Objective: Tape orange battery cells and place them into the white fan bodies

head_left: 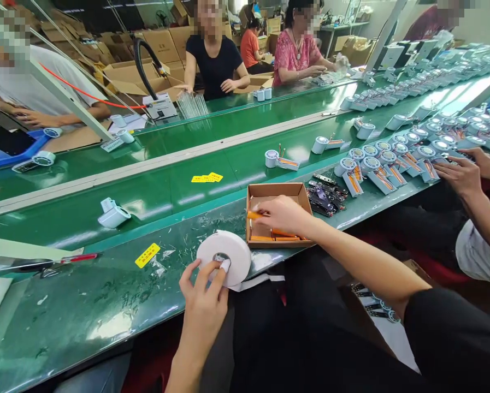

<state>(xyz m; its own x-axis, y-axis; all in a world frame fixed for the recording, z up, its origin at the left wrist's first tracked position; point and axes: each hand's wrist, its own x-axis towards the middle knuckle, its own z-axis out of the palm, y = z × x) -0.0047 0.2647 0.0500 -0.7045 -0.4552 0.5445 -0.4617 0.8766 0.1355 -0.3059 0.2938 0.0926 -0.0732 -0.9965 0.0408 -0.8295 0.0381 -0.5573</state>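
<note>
My left hand (pixel 206 297) is closed at the near edge of a roll of white double-sided-looking tape (pixel 236 256), fingertips at its centre hole. One of those fingertips has a white cover. A loose strip of tape (pixel 263 281) trails off the roll toward the bench edge. Over an open cardboard box (pixel 279 190), my right hand (pixel 285 215) pinches a slim orange battery (pixel 253 215) by one end. Several more orange batteries (pixel 283 236) lie on the box floor, partly hidden by my wrist.
Dark circuit boards (pixel 326 196) are heaped right of the box. Rows of pale-blue fan housings (pixel 370 164) stand beyond, near a co-worker's hands (pixel 460 174). Yellow labels (pixel 147 255) and a red-handled tool (pixel 78 257) lie to the left. Across the green conveyor (pixel 154 185) other people sit.
</note>
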